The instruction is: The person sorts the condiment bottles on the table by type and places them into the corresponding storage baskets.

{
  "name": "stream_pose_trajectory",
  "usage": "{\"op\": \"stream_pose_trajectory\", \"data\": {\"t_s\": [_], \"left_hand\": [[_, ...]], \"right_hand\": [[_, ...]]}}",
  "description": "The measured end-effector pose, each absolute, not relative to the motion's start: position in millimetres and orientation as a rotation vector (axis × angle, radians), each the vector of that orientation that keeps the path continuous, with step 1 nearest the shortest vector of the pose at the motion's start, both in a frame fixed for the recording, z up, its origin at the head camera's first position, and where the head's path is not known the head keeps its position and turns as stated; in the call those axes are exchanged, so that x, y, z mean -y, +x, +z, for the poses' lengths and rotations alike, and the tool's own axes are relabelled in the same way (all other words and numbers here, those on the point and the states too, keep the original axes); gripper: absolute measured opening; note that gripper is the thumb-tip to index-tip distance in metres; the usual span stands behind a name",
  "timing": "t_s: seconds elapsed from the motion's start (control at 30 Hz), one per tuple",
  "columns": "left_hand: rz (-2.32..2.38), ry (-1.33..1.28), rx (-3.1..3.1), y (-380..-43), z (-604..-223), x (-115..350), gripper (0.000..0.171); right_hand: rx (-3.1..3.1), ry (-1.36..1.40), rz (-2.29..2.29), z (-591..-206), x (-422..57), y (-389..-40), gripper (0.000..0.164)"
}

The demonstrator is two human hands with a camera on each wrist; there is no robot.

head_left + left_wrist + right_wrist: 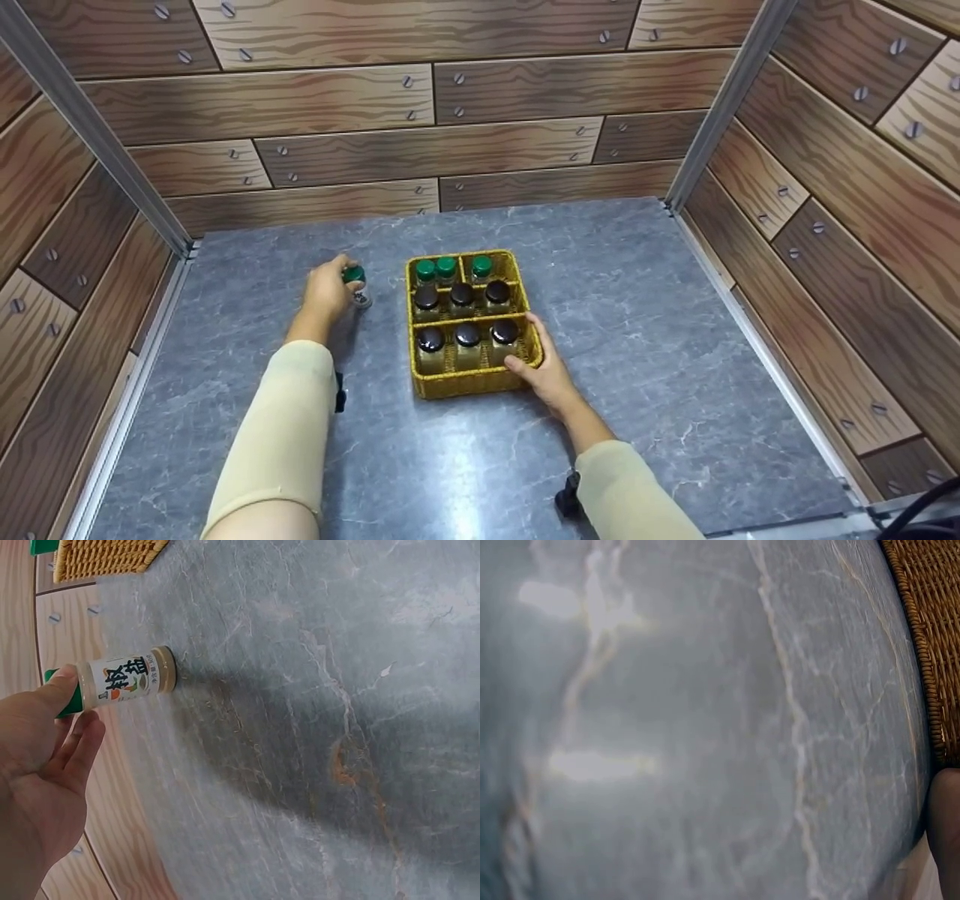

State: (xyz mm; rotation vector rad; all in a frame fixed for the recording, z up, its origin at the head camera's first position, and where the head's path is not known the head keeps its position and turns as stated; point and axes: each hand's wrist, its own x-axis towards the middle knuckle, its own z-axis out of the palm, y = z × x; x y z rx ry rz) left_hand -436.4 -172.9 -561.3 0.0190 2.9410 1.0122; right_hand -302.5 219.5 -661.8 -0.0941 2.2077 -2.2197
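Note:
My left hand [327,292] pinches a seasoning jar [124,681] by its green cap, left of the basket. The jar has a white label with dark characters and pale brown contents; its base is right at the tabletop. My right hand [553,381] grips the near right corner of a yellow-brown wicker basket [472,387], thumb at the front rim and fingers along the right side. Inside the basket, three green-capped jars [481,265] stand in the back compartments. Several dark-lidded jars [467,334] fill the middle and front rows.
The basket stands on a grey marble-patterned tabletop [637,300]. Wood-patterned panels [517,90] wall in the back and both sides, with metal rails [772,375] along the edges. Black cables [922,510] lie at the near right corner.

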Motion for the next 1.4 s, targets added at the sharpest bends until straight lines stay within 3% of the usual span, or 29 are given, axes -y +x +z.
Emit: {"op": "stream_pose_trajectory", "data": {"t_s": [0.57,1.4], "left_hand": [[0.905,0.218,-2.987,-426,-548,163,0.044],[1.115,0.356,-3.034,-402,-479,129,0.046]], "right_hand": [[-2.179,-0.120,-2.244,-663,-219,-302,0.097],[-2.199,-0.128,-2.231,-663,-220,-305,0.096]]}}
